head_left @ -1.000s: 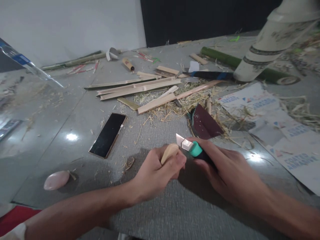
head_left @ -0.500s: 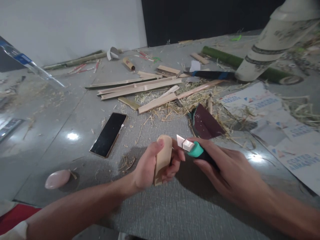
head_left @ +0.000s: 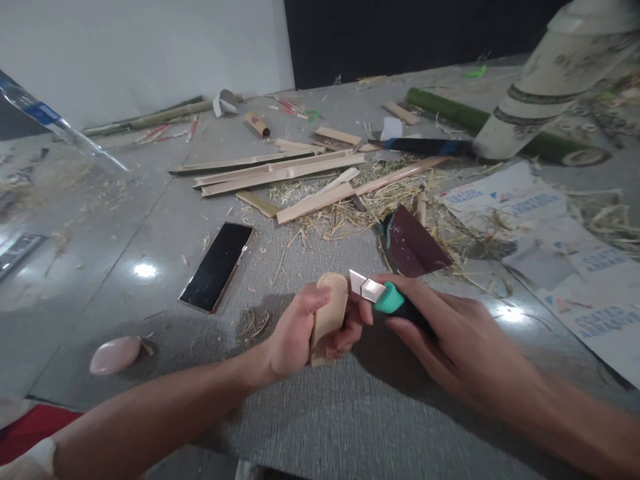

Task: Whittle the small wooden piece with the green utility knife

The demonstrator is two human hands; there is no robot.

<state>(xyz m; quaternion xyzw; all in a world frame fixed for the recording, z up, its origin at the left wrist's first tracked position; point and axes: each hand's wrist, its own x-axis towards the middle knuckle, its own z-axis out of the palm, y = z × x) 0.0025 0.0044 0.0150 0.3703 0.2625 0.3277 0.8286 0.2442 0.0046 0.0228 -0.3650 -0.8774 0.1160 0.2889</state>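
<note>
My left hand (head_left: 300, 327) is closed around a short, pale bamboo piece (head_left: 330, 317) with a rounded top, its thumb lying across the front face. In my right hand (head_left: 450, 333) is a utility knife (head_left: 390, 298) with a teal collar and dark handle. The knife's short blade points left, its tip close to the upper right edge of the bamboo piece; whether they touch I cannot tell. Beyond my right hand lies a folded piece of dark red sandpaper (head_left: 415, 243).
A phone (head_left: 217, 267) and a pink oval object (head_left: 115, 355) lie on the left. Split bamboo strips (head_left: 285, 175) and shavings spread across the middle. Farther right are a green bamboo tube (head_left: 445, 110), a patterned vase-like object (head_left: 530, 93) and printed abrasive sheets (head_left: 600, 293). A clear bottle (head_left: 65, 127) is at far left.
The knife blade has shifted slightly left, closer to the bamboo piece. The bamboo piece has turned a little in my left hand, its top moving slightly right.
</note>
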